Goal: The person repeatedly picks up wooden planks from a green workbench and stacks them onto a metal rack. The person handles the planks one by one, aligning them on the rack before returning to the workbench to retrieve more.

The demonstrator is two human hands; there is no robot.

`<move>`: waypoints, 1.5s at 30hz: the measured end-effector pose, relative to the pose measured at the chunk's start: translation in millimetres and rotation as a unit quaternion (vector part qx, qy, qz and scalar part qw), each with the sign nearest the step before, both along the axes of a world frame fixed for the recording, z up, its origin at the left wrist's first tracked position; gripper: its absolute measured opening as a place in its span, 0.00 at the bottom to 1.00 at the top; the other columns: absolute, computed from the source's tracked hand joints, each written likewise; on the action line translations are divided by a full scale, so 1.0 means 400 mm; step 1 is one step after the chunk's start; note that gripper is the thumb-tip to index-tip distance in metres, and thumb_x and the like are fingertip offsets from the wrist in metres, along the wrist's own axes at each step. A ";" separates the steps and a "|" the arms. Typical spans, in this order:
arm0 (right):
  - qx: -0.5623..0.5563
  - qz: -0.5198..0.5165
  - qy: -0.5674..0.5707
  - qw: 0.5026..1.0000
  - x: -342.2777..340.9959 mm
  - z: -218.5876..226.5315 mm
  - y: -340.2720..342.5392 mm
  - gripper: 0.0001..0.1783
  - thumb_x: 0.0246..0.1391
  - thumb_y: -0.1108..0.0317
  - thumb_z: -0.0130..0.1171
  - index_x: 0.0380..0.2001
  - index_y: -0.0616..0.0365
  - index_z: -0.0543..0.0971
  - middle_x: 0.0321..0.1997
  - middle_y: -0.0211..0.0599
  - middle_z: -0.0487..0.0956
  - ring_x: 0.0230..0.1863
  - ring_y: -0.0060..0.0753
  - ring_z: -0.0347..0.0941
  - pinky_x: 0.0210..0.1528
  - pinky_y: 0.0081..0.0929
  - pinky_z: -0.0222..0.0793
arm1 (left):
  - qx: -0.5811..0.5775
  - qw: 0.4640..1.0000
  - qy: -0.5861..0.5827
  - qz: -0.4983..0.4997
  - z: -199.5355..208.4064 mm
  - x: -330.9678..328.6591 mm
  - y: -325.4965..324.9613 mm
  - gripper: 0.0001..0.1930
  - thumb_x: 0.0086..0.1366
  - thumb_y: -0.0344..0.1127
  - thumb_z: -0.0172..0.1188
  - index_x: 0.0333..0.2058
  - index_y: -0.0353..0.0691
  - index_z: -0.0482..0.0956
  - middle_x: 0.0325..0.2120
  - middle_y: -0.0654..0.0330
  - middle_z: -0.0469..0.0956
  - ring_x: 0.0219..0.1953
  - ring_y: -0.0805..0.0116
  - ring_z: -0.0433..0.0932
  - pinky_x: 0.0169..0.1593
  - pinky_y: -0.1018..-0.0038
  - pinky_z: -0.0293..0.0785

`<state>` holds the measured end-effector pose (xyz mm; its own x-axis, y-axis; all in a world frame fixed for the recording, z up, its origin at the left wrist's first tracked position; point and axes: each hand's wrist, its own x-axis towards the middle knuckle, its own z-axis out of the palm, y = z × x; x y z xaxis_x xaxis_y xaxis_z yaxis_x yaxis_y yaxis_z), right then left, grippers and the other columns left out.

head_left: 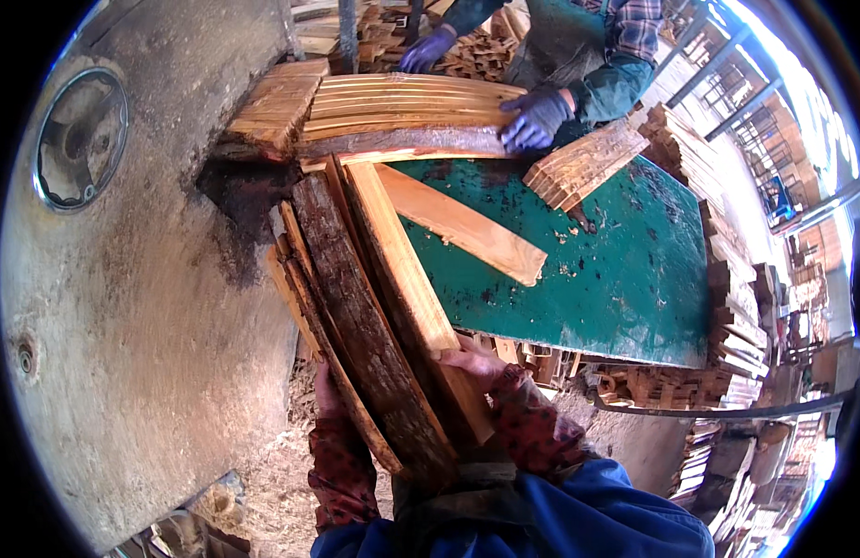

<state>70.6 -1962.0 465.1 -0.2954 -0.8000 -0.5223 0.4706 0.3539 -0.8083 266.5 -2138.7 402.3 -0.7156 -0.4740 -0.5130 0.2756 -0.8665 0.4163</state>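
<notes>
Between my two hands is a bundle of long wooden boards (369, 316), some with dark bark, some pale and freshly cut. The bundle runs from my body up to the green table's (588, 279) left end. My left hand (329, 391) presses against its left side, with the fingers mostly hidden under the wood. On the other side my right hand (472, 363) grips the outer pale board, its thumb over the edge. A single loose board (467, 223) lies slanting on the table, just right of the bundle.
Across the table, a person in purple gloves (537, 119) rests a hand on a stack of boards (406, 112). A short block of boards (588, 166) lies near that hand. To my left stands a large metal machine panel with a handwheel (81, 138). Stacked timber (727, 288) lines the table's right side.
</notes>
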 end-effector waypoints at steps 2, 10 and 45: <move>0.005 0.004 0.016 1.000 0.024 0.014 -0.002 0.40 0.48 0.53 0.63 0.61 0.62 0.64 0.54 0.33 0.73 0.53 0.25 0.67 0.55 0.26 0.63 | -0.002 1.000 -0.002 -0.009 -0.053 0.018 -0.015 0.33 0.63 0.56 0.53 0.60 0.41 0.64 0.53 0.54 0.73 0.53 0.55 0.72 0.58 0.61 0.69; 0.016 -0.032 0.066 0.997 0.146 -0.005 0.038 0.48 0.45 0.49 0.68 0.63 0.63 0.60 0.55 0.39 0.72 0.55 0.30 0.67 0.58 0.28 0.61 | -0.153 0.986 -0.004 -0.068 -0.018 0.071 0.003 0.36 0.61 0.56 0.57 0.61 0.39 0.62 0.54 0.54 0.71 0.54 0.55 0.72 0.58 0.61 0.69; -0.107 -0.389 0.377 0.834 0.488 0.305 1.061 0.58 0.45 0.59 0.70 0.67 0.68 0.43 0.68 0.54 0.53 0.70 0.45 0.49 0.69 0.34 0.45 | -0.109 0.885 0.058 -0.449 0.218 -0.138 0.883 0.32 0.63 0.53 0.53 0.59 0.39 0.64 0.52 0.53 0.72 0.51 0.55 0.74 0.53 0.60 0.74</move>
<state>265.7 -1537.6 587.1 -0.9482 -0.2642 0.1765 -0.1796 -0.0125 -0.9837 211.4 -1785.5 489.6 -0.8963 0.2337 -0.3768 -0.4307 -0.6606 0.6149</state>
